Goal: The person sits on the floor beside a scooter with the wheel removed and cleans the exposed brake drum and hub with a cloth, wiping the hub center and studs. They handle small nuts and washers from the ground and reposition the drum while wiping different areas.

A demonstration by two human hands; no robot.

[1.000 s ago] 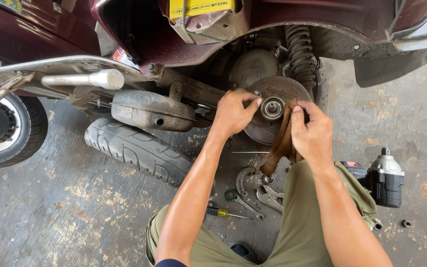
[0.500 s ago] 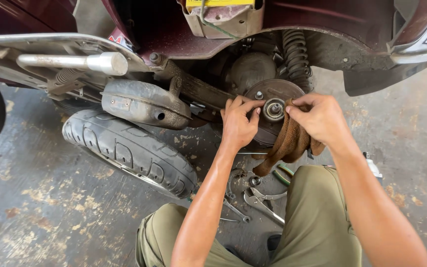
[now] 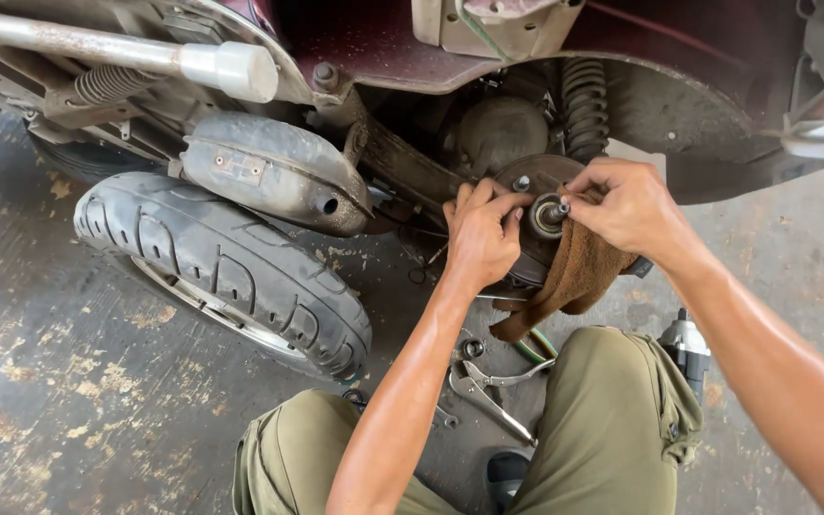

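Pressing against the round hub (image 3: 547, 215) under the scooter's rear, the left hand (image 3: 479, 238) is lying flat-fingered on its edge, gripping nothing. The right hand (image 3: 627, 205) is pinching what seems to be a small nut at the axle while holding a brown rag (image 3: 569, 281). A removed tyre (image 3: 226, 272) is lying on the floor beside pliers (image 3: 488, 386).

No packages, signs or screens show; only a small rectangular metal plate (image 3: 240, 166) on the grey muffler (image 3: 274, 181).
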